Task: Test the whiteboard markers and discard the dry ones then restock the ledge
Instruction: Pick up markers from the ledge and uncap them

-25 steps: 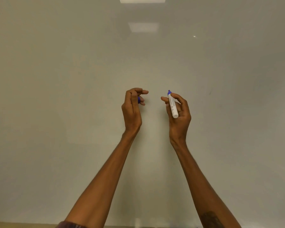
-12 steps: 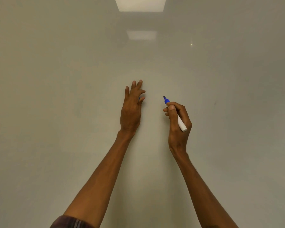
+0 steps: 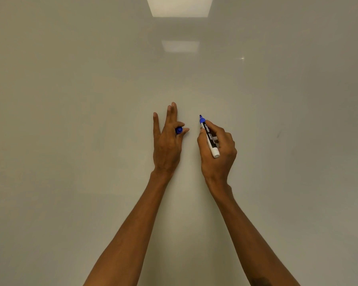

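Observation:
A white whiteboard (image 3: 91, 120) fills the whole view. My right hand (image 3: 217, 153) grips an uncapped blue marker (image 3: 209, 137) with a white barrel and black label. Its blue tip points up and left, close to the board surface; I cannot tell whether it touches. My left hand (image 3: 166, 139) lies flat against the board with three fingers stretched upward. The marker's blue cap (image 3: 179, 130) is pinched between that hand's thumb and index finger. The ledge is out of view.
Two ceiling lights (image 3: 179, 6) reflect in the board near the top. A faint short mark (image 3: 279, 134) shows on the board to the right of my hands.
My left hand has gone from curled to stretched flat on the board, still keeping the cap. My right hand turned the marker into a writing grip and brought its tip toward the board.

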A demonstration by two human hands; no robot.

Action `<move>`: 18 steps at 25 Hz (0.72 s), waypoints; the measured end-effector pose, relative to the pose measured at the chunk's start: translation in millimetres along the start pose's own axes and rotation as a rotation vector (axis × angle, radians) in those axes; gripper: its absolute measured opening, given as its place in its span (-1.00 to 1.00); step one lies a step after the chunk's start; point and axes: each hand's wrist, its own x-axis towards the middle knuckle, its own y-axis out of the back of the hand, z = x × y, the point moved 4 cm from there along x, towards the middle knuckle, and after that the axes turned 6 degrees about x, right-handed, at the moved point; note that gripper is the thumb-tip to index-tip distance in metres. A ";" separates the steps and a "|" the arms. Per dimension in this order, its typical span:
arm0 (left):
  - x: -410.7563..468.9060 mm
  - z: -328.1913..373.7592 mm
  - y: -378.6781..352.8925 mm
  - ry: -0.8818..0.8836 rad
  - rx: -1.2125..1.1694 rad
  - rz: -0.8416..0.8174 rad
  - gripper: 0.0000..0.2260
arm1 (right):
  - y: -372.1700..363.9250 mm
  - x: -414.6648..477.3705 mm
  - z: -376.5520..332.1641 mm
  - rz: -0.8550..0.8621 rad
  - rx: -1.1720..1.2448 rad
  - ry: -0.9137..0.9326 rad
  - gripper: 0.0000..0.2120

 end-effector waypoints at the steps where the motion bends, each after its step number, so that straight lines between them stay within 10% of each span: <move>1: 0.5 -0.5 1.0 -0.006 0.015 0.018 -0.76 | -1.8 4.4 -2.1 0.000 -0.038 0.026 -0.66; 18: -4.1 -3.5 6.4 -0.007 0.003 0.057 -0.85 | 24.5 -1.6 -17.8 0.088 -0.129 0.003 -0.81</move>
